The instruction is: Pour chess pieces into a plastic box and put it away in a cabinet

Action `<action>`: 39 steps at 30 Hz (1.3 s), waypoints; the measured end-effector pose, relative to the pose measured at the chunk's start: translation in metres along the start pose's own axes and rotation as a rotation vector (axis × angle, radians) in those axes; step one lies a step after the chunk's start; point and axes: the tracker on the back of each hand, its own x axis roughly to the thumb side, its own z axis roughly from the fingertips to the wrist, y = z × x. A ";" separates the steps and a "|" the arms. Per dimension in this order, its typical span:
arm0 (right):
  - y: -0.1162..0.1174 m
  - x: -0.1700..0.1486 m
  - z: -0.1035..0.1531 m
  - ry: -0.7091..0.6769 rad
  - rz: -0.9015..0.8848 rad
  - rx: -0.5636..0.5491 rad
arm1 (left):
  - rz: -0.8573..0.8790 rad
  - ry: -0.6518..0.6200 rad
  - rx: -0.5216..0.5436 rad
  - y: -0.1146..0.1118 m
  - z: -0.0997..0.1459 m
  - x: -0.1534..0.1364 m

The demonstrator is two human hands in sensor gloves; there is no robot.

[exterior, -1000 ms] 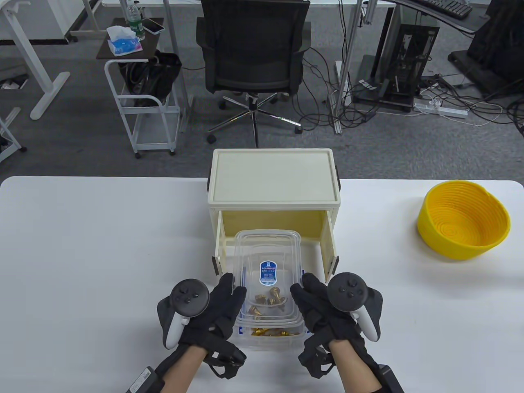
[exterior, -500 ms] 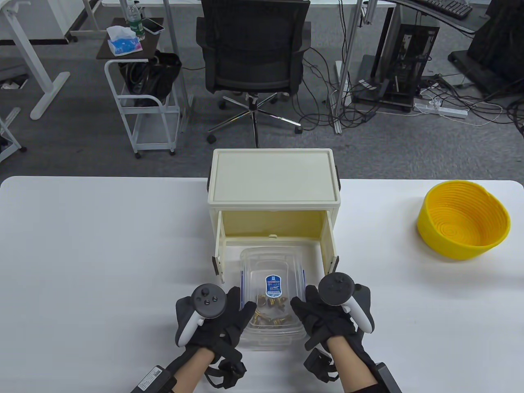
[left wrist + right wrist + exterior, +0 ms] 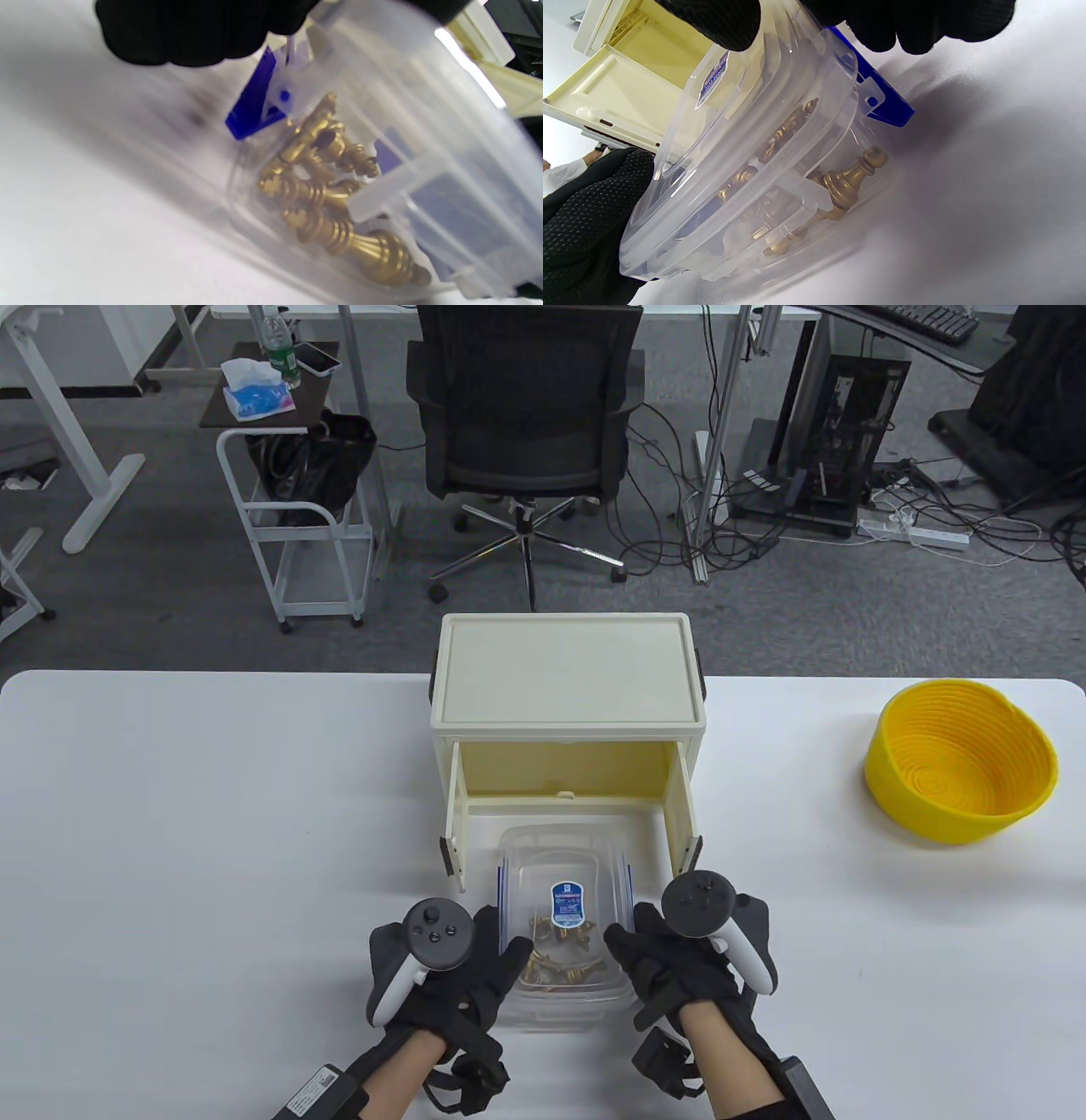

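Bench (image 3: 212,814): one, white, carries everything.

Cabinet (image 3: 567,704): one, cream, both doors swung open, inside looks bare. Storing not done yet.

Yellow basket (image 3: 961,761): one, far right, well apart from the rest, nothing visible in it. Reads as the pour source, so I judge the pour finished.

Plastic box (image 3: 564,933): one, clear, lid on with blue clips, sitting on the bench just in front of the cabinet mouth, between the open doors at its far end. Not inside.

Left hand (image 3: 441,976) and right hand (image 3: 679,967): two, each wrapped around a near side of the box, gripping it. Wrist views confirm fingers over the lid edge on both sides.

Chess pieces (image 3: 331,199): gold, piled at the near end of the box. Exact count unclear; at least five or six through the wall.

Left to do: slide the box fully in, then probably shut both doors.
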 end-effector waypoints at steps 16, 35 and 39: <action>-0.009 -0.007 0.003 0.019 -0.058 -0.018 | -0.093 -0.050 0.165 0.009 0.009 0.007; -0.009 -0.049 -0.011 0.081 -0.398 0.064 | -0.623 -0.463 0.153 -0.004 0.013 0.030; -0.004 -0.050 -0.014 0.082 -0.432 0.102 | -0.595 -0.457 0.142 -0.006 0.012 0.027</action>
